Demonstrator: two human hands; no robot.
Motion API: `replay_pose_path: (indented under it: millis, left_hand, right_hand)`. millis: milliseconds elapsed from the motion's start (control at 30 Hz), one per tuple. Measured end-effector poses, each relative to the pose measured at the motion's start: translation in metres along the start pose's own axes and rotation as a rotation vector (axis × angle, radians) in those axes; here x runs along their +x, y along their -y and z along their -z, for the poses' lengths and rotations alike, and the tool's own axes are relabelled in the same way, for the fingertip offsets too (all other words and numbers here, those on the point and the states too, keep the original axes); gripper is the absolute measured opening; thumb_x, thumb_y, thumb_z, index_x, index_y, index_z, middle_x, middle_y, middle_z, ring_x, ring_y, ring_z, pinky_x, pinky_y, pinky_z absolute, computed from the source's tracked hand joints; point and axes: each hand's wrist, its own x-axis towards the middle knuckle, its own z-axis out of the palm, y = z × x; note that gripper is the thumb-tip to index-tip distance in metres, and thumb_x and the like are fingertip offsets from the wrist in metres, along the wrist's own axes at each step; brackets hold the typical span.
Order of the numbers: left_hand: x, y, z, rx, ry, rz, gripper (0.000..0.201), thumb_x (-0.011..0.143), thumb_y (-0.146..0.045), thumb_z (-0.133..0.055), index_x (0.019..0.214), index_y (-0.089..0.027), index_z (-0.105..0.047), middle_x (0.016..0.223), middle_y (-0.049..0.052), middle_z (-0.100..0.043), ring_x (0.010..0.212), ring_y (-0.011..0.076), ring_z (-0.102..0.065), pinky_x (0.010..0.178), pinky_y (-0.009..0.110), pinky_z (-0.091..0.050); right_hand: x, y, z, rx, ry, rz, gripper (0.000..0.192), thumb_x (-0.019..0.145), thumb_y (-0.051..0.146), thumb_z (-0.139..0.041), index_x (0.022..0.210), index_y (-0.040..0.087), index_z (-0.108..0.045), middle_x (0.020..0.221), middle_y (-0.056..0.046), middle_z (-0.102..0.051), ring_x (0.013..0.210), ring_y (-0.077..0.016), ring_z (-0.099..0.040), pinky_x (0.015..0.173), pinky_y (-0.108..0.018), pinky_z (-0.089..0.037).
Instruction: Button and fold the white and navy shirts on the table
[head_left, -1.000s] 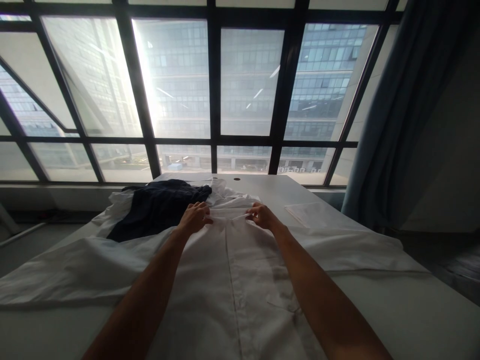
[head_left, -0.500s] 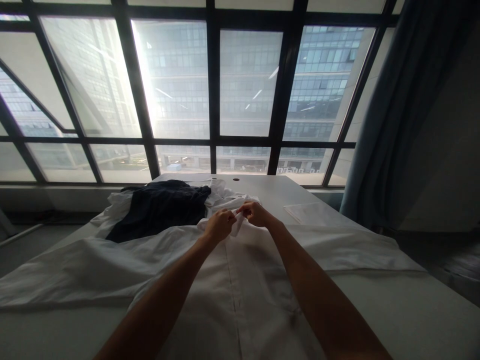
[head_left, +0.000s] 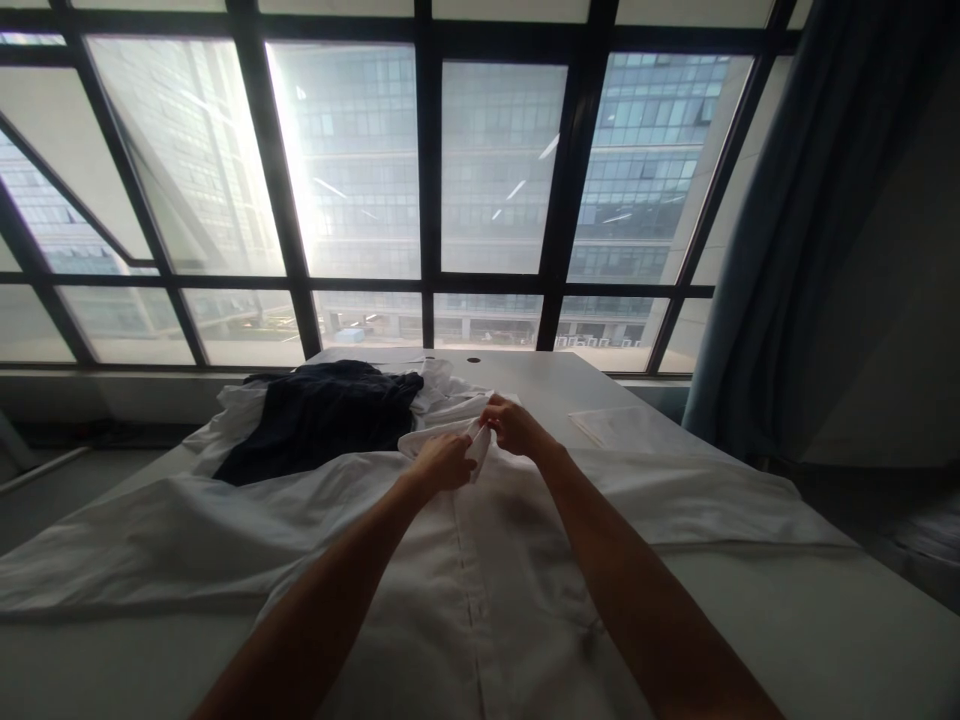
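Note:
A white long-sleeved shirt (head_left: 420, 580) lies spread on the table, front up, its sleeves stretched out to both sides. At its collar, my left hand (head_left: 446, 462) is closed on the cloth on the left. Just right of it and slightly farther off, my right hand (head_left: 510, 425) pinches the collar's other side. The two hands almost touch, with a fold of white fabric between them. Any button at the fingertips is too small to make out.
Dark navy clothing (head_left: 330, 415) lies heaped on more white cloth at the left back. A flat clear plastic bag (head_left: 619, 427) rests on the white table (head_left: 787, 600) at the right. Windows (head_left: 495, 170) stand behind, and a blue-grey curtain (head_left: 765, 250) hangs on the right.
My left hand has shifted slightly down, its fingers turned more toward the right hand. The collar's left part now shows more openly. The right hand has barely moved.

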Motion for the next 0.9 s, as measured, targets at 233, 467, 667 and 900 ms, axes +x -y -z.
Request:
replay_pose_path:
  millis: [233, 467, 667, 900]
  left_hand:
    - [0.008, 0.006, -0.013, -0.309, -0.243, 0.077, 0.037, 0.093, -0.041, -0.05, 0.069, -0.016, -0.065, 0.064, 0.004, -0.062, 0.06, 0.0161, -0.056, 0.056, 0.026, -0.032]
    - [0.01, 0.008, -0.019, -0.43, -0.331, 0.074, 0.033, 0.091, -0.031, -0.05, 0.066, -0.014, -0.065, 0.057, -0.001, -0.054, 0.055, 0.0111, -0.043, 0.055, 0.024, -0.025]
    - [0.009, 0.006, -0.019, -0.415, -0.347, 0.057, 0.033, 0.089, -0.031, -0.052, 0.066, -0.014, -0.067, 0.055, -0.001, -0.051, 0.054, 0.0108, -0.043, 0.055, 0.024, -0.025]
    - [0.007, 0.002, -0.017, -0.381, -0.35, 0.016, 0.034, 0.09, -0.03, -0.051, 0.064, -0.014, -0.065, 0.055, -0.001, -0.052, 0.054, 0.0106, -0.04, 0.056, 0.024, -0.025]
  right_hand:
    - [0.0, -0.005, -0.008, 0.838, -0.046, -0.318, 0.041, 0.067, 0.021, -0.075, 0.104, 0.018, -0.058, 0.081, 0.002, -0.059, 0.073, -0.0125, -0.06, 0.067, -0.026, -0.051]
    - [-0.001, -0.001, 0.001, 1.179, -0.096, -0.663, 0.051, 0.054, 0.007, -0.074, 0.102, 0.017, -0.059, 0.075, 0.001, -0.063, 0.071, -0.0129, -0.062, 0.067, -0.025, -0.049]
    - [0.002, 0.005, 0.004, 0.932, -0.013, -0.708, 0.043, 0.063, 0.019, -0.077, 0.102, 0.016, -0.059, 0.073, 0.001, -0.063, 0.062, -0.0107, -0.058, 0.057, -0.021, -0.042]
    - [0.006, 0.004, 0.002, 0.996, -0.038, -0.837, 0.036, 0.058, 0.01, -0.067, 0.092, 0.016, -0.058, 0.064, 0.002, -0.061, 0.054, -0.0103, -0.052, 0.05, -0.021, -0.036]
